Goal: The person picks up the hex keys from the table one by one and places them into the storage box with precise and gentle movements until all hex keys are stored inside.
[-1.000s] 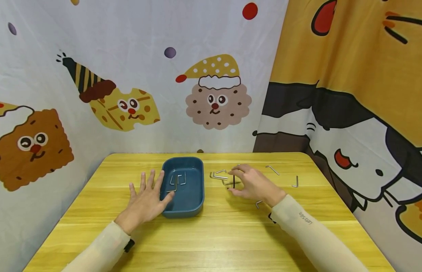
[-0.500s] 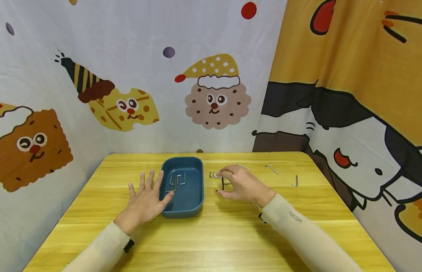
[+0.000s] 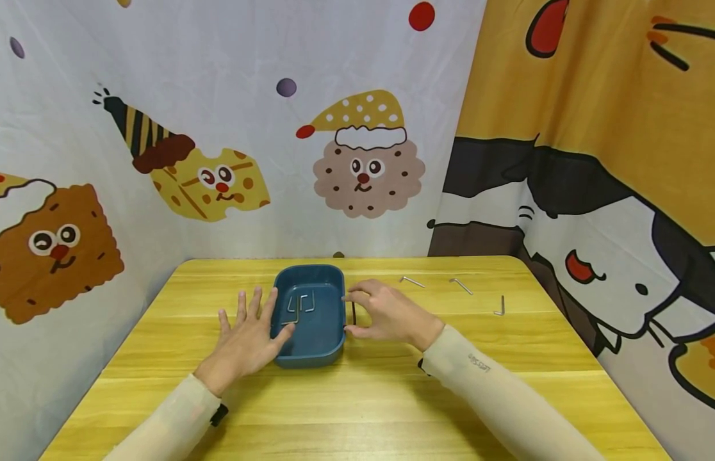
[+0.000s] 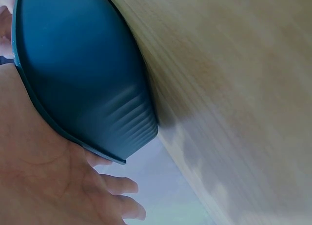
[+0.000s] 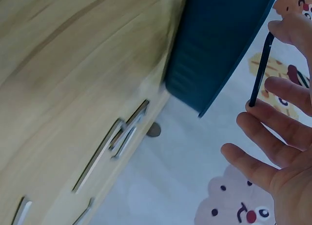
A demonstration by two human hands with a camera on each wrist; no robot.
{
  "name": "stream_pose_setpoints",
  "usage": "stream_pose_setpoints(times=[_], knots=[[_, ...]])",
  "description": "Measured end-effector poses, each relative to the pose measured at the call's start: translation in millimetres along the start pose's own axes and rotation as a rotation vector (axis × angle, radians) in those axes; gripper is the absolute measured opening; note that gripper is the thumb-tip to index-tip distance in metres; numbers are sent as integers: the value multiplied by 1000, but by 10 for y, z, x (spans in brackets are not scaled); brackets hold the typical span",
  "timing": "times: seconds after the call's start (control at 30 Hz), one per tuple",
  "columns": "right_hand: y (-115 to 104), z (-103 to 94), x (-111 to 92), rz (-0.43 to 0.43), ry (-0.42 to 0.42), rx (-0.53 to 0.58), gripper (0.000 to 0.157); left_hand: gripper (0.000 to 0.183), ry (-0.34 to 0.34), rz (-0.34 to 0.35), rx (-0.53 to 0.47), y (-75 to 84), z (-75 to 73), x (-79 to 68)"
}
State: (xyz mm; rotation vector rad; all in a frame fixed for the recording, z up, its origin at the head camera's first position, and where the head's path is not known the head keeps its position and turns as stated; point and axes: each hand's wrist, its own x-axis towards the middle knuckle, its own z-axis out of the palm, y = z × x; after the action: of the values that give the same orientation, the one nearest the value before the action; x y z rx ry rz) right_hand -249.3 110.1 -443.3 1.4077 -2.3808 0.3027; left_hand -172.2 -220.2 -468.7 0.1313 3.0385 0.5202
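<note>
In the head view a dark blue bin (image 3: 309,361) stands on the table, with several hex keys (image 3: 298,312) lying inside. My left hand (image 3: 242,351) is spread along the bin's left rim, fingers straight and thumb over the edge. At the right rim, my right hand (image 3: 389,314) pinches a black hex key (image 3: 354,314) between thumb and fingertip. The right wrist view has this black key upright beside the bin's wall, its short end at the thumb. In the left wrist view, the palm lies against the bin's rim.
Loose silver hex keys lie on the table (image 3: 357,410): one at the back (image 3: 414,282), another right of it (image 3: 462,286), a third near the right side (image 3: 502,306). More keys (image 5: 99,155) appear in the right wrist view. A printed curtain (image 3: 230,115) hangs behind.
My right hand has moved left with the black hex key, from over the loose keys to the bin's right rim. The left hand and the bin stay in place.
</note>
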Motion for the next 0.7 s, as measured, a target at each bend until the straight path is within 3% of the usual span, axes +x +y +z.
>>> stream_pose_setpoints(times=[0.3,0.7], knots=[[-127,1,162,-23,-38,36,57,100,-5,3,9,9,-11,-4],[-337,36,313,-27,-161,71,55,99,-4,2,5,-3,27,22]])
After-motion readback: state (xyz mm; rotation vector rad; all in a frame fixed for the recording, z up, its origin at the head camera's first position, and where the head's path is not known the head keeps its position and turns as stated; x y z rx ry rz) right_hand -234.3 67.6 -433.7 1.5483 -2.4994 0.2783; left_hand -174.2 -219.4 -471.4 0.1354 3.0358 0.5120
